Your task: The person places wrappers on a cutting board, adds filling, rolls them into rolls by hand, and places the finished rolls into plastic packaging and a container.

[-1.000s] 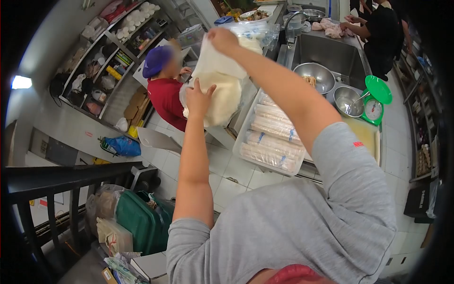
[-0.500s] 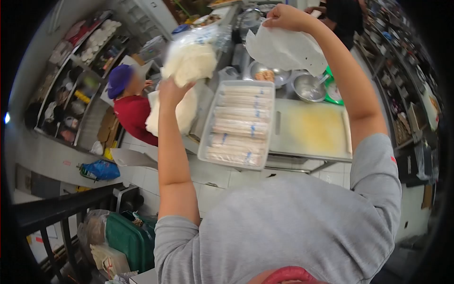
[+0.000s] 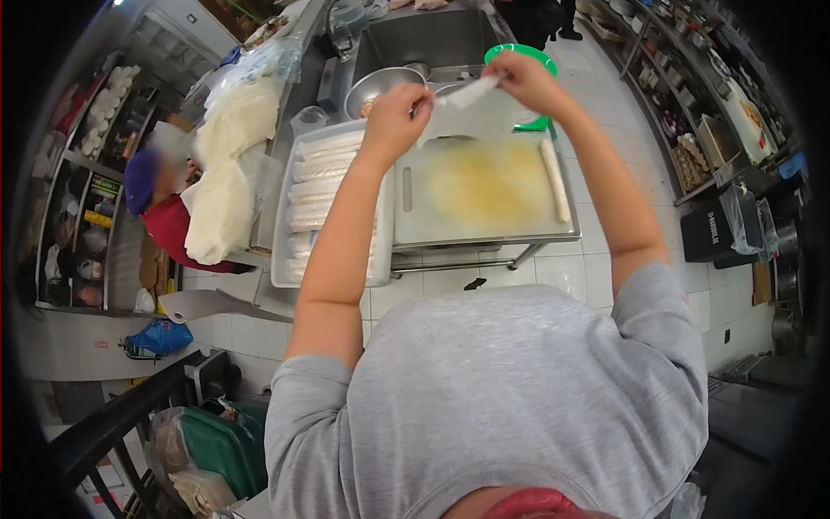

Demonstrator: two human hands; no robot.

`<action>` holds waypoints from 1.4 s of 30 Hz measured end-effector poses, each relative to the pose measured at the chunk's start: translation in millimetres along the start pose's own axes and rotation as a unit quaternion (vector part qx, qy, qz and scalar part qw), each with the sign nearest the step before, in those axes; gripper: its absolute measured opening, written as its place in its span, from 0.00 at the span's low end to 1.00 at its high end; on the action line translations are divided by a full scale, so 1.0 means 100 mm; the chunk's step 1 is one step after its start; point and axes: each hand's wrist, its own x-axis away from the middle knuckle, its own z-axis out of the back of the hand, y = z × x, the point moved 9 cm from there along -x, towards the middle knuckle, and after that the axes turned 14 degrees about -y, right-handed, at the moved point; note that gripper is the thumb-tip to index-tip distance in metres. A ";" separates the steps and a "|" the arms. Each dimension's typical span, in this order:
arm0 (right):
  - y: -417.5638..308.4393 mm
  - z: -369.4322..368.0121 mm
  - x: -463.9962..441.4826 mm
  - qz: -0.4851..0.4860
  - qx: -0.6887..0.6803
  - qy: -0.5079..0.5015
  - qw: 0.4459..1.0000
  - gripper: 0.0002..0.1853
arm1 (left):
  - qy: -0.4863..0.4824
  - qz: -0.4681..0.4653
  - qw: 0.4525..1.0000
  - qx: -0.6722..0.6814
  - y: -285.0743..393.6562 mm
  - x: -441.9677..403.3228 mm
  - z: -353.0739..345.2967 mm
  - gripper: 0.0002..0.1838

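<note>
A thin, pale wrapper sheet [image 3: 486, 111] hangs stretched between my two hands, above the far part of a cutting board [image 3: 415, 221]. My right hand [image 3: 529, 82] pinches its upper right edge. My left hand [image 3: 396, 128] has its fingers closed at the sheet's left corner. The board is white with a broad yellow stain. Along its right side lies a long pale roll [image 3: 555, 182]. To the left, partly behind my left forearm, a translucent plastic tub [image 3: 281, 251] holds several pale rolls [image 3: 324, 186] in rows.
Beyond the board are a metal bowl [image 3: 370, 82] with some food, a green basin [image 3: 540, 54] and a sink [image 3: 424, 39]. Piled pale sheets [image 3: 229, 164] sit at the left, near a person in a red top [image 3: 169, 227]. Shelves [image 3: 692, 95] stand at the right.
My left hand has left the sheet pile and come right to the wrapper sheet. My right hand has lowered the sheet over the board. The view has shifted.
</note>
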 end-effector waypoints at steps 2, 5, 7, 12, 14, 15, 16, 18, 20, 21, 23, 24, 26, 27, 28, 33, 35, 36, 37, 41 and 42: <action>-0.01 -0.22 0.42 0.028 0.022 0.016 0.999 0.11 | -0.074 0.003 0.997 -0.009 0.12 0.16 -0.21 0.07; 0.26 -0.93 1.09 -0.012 -0.009 -0.051 0.999 0.17 | -0.199 0.027 0.980 0.013 0.15 0.62 -0.84 0.07; 0.44 -1.42 1.50 -0.017 -0.056 -0.094 0.994 0.14 | -0.287 0.084 0.952 0.062 0.03 1.04 -1.37 0.09; 0.90 -1.55 1.86 -0.119 -0.127 -0.045 0.984 0.13 | -0.239 0.328 0.913 0.048 -0.58 1.63 -1.69 0.16; 1.17 -1.52 1.72 -0.164 -0.137 -0.025 0.977 0.13 | -0.167 0.447 0.879 -0.004 -0.87 1.72 -1.55 0.19; 1.34 -1.52 1.59 -0.192 -0.140 -0.019 0.971 0.13 | -0.146 0.462 0.874 -0.037 -0.96 1.73 -1.52 0.20; 1.50 -1.51 1.45 -0.219 -0.142 -0.013 0.965 0.13 | -0.124 0.476 0.867 -0.071 -1.05 1.75 -1.51 0.20; 1.73 -1.61 1.08 -0.221 -0.128 -0.012 0.967 0.16 | -0.087 0.496 0.856 -0.118 -1.13 1.82 -1.53 0.20; 1.81 -1.79 0.76 -0.251 0.032 -0.004 0.967 0.18 | -0.054 0.509 0.847 -0.144 -1.14 1.85 -1.61 0.18; 1.79 -1.83 0.64 -0.263 0.112 0.001 0.958 0.19 | -0.055 0.501 0.856 -0.117 -1.18 1.85 -1.67 0.16; 1.93 -1.99 0.53 -0.315 0.088 -0.050 0.944 0.19 | -0.056 0.483 0.872 -0.064 -1.28 1.84 -1.76 0.14; 1.98 -2.09 0.50 -0.340 0.075 -0.077 0.934 0.19 | -0.035 0.469 0.882 -0.035 -1.28 1.83 -1.74 0.13; 2.10 -2.26 0.50 -0.297 0.035 -0.127 0.946 0.17 | 0.006 0.436 0.900 0.019 -1.29 1.78 -1.67 0.12; 2.12 -2.34 0.50 -0.277 0.015 -0.152 0.949 0.15 | 0.028 0.432 0.902 0.018 -1.26 1.76 -1.59 0.10; 2.05 -2.29 0.63 -0.299 -0.094 -0.148 0.938 0.13 | 0.049 0.426 0.903 0.016 -1.22 1.71 -1.49 0.09; 1.35 -2.11 1.69 -0.380 -0.484 -0.065 0.785 0.07 | 0.035 0.271 0.957 -0.099 -0.88 0.87 -0.99 0.04; 0.95 -2.26 1.99 -0.375 -0.568 -0.062 0.730 0.09 | -0.030 0.158 0.977 -0.137 -0.74 0.35 -1.00 0.07; 0.76 -2.37 2.09 -0.379 -0.576 -0.094 0.718 0.12 | -0.061 0.088 0.984 -0.145 -0.65 0.09 -1.08 0.08; 0.48 -2.39 2.13 -0.394 -0.601 -0.118 0.685 0.13 | -0.104 0.049 0.982 -0.152 -0.61 -0.15 -1.22 0.10; 0.15 -2.53 2.13 -0.370 -0.575 -0.210 0.698 0.14 | -0.114 -0.061 0.985 -0.118 -0.34 -0.53 -1.62 0.15; 0.18 -2.48 2.08 -0.357 -0.549 -0.213 0.725 0.14 | -0.093 -0.023 0.991 -0.094 -0.37 -0.51 -1.58 0.15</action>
